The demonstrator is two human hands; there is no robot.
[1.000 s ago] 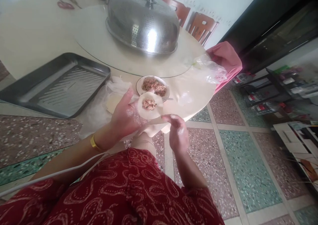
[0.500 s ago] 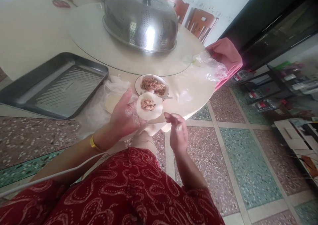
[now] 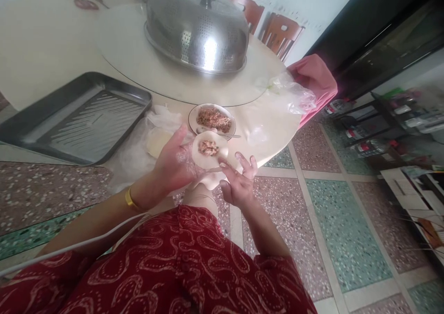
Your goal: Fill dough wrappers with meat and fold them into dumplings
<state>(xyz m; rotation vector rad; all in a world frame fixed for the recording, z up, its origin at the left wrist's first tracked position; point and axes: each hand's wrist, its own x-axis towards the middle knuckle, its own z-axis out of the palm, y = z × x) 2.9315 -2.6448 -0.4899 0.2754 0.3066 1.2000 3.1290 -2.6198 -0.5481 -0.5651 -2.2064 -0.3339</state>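
A round dumpling wrapper [image 3: 200, 160] lies across the fingers of my left hand [image 3: 175, 161], which supports it from the left and beneath. Meat filling [image 3: 208, 148] sits in a small mound at the wrapper's middle. My right hand [image 3: 239, 180] is at the wrapper's lower right edge, its fingers spread and the index fingertip at or very near the rim. Just beyond stands a plate [image 3: 191, 120] of chopped filling, with a spoon [image 3: 231, 135] resting on it. Beside my left hand, more pale wrappers [image 3: 157, 142] lie on a thin plastic bag [image 3: 132, 159].
A dark baking tray [image 3: 100, 115] stands at the left table edge. A large perforated steel dome lid [image 3: 197, 32] sits on the glass turntable [image 3: 128, 64]. Crumpled clear plastic [image 3: 294, 92] and a pink cloth [image 3: 317, 80] are at the right edge. A white cable [image 3: 90, 237] crosses my left forearm.
My right hand has moved left to the wrapper's edge, and its fingers have spread apart. The wrapper in my left hand has shifted only slightly.
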